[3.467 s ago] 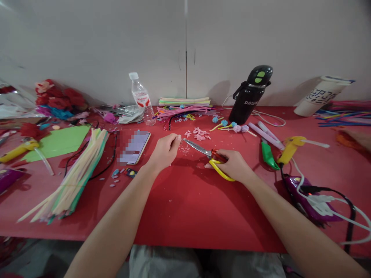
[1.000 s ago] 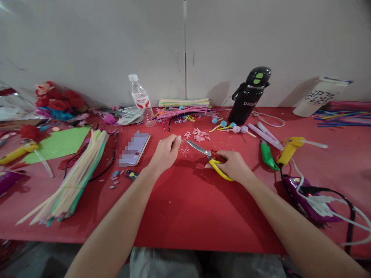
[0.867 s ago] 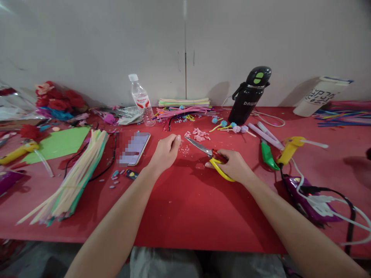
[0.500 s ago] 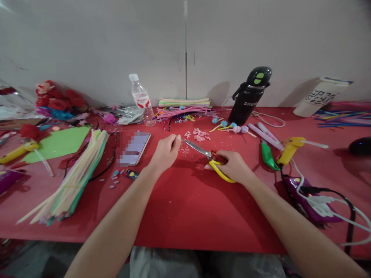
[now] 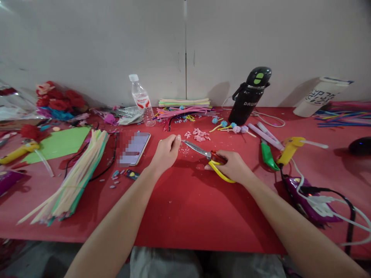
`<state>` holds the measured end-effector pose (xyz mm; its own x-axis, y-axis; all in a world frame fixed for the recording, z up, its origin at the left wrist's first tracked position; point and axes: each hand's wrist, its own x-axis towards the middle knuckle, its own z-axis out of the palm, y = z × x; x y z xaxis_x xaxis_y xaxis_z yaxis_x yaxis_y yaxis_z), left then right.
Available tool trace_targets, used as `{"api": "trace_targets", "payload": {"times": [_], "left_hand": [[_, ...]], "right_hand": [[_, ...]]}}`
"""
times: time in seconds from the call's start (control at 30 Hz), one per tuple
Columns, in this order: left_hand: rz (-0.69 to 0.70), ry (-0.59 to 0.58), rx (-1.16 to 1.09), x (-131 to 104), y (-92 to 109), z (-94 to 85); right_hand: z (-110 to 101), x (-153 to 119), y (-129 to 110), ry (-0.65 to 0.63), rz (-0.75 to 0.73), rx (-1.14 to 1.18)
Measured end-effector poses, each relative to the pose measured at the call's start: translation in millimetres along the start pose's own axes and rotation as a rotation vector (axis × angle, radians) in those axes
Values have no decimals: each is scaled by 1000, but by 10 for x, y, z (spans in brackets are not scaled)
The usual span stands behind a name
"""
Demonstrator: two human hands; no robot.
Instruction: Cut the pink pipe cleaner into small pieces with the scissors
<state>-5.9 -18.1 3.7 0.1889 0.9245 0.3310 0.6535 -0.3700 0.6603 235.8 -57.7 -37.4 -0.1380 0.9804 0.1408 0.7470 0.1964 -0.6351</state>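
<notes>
My right hand [image 5: 232, 166] is closed round the handles of a pair of scissors [image 5: 199, 149], which have one yellow and one red handle. Their blades point left, with the tips close to the thumb of my left hand [image 5: 169, 150]. That left hand is pinched closed; whatever sits between thumb and finger is too small or hidden to name. Just beyond the blades lies a small heap of short pink cut pieces [image 5: 200, 135]. Tiny pale scraps [image 5: 185, 150] are scattered on the red tabletop [image 5: 185, 216] by the blades.
A phone [image 5: 136, 148] and a bundle of pipe cleaners [image 5: 75, 177] lie left. Behind stand a water bottle [image 5: 142, 100], a black flask [image 5: 249, 96] and a white tumbler [image 5: 315, 96]. At right are a yellow glue gun [image 5: 290, 150] and a purple power strip [image 5: 307, 200] with cables.
</notes>
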Motion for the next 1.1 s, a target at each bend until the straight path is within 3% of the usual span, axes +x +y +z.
{"api": "trace_targets", "payload": {"times": [0.57,1.1], "left_hand": [[-53,-19,-123,-3,-24,45],[-70,54,-104,14,-33,61]], "right_hand": [[15,17,6,28,15,13],[16,-3,7,16,3,5]]}}
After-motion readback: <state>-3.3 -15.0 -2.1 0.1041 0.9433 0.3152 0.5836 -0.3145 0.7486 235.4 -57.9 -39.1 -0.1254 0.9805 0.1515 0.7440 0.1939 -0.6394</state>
